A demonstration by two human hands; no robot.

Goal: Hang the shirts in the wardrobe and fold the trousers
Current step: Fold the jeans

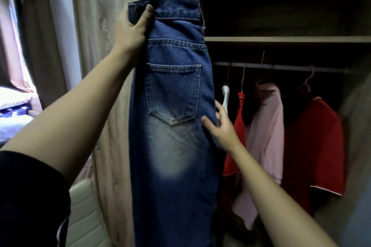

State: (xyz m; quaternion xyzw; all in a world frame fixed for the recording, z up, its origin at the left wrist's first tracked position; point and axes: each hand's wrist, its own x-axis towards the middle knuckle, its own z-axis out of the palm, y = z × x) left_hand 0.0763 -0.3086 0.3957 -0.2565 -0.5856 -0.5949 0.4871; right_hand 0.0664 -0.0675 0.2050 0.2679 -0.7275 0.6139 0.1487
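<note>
A pair of faded blue jeans (172, 118) hangs lengthwise in front of me, folded leg on leg, back pocket facing me. My left hand (131, 30) grips the waistband at its left corner, thumb over the front. My right hand (221, 126) touches the right edge of the jeans below the pocket, fingers straight and spread. Inside the open wardrobe, on the rail (281, 67), hang a red shirt (235, 132), a pink shirt (267, 138) and another red shirt (317, 146). A white hanger (225, 96) without a garment hangs just left of them.
The wooden wardrobe door (104, 50) stands behind the jeans. A shelf (287, 39) runs above the rail. A cream padded chair (86, 214) is at lower left. A curtain (38, 36) and bedding (14, 110) lie to the left.
</note>
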